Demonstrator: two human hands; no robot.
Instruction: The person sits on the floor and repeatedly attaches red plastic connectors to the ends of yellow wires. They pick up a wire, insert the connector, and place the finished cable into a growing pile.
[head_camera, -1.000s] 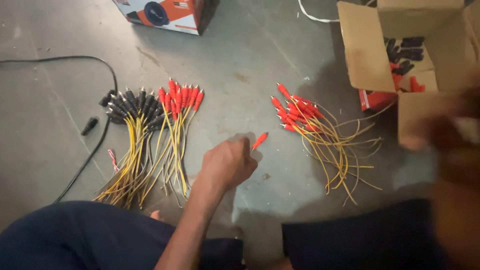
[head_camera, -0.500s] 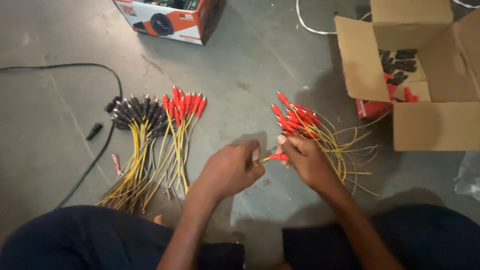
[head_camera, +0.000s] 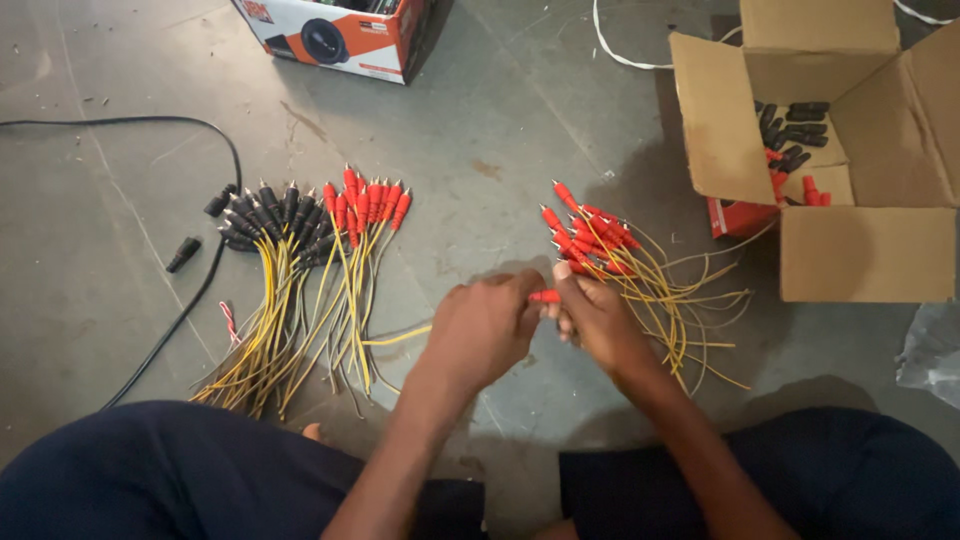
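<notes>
My left hand (head_camera: 482, 330) and my right hand (head_camera: 597, 322) meet at the middle of the floor, both pinched on one red plug (head_camera: 545, 296) with a yellow wire that trails left toward the bundle. Left of my hands lies a fanned bundle of yellow wires with black and red plugs (head_camera: 300, 260). Just right of my right hand lies a looser pile of yellow wires with red plugs (head_camera: 620, 255).
An open cardboard box (head_camera: 860, 250) at the right holds black and red plug caps. A printed orange box (head_camera: 340, 35) stands at the top. A black cable (head_camera: 215, 260) curves along the left. A loose black plug (head_camera: 183, 254) lies beside it. My knees fill the bottom edge.
My right hand came down from the box side to the middle and joined my left hand on the red plug. The wire piles have not moved.
</notes>
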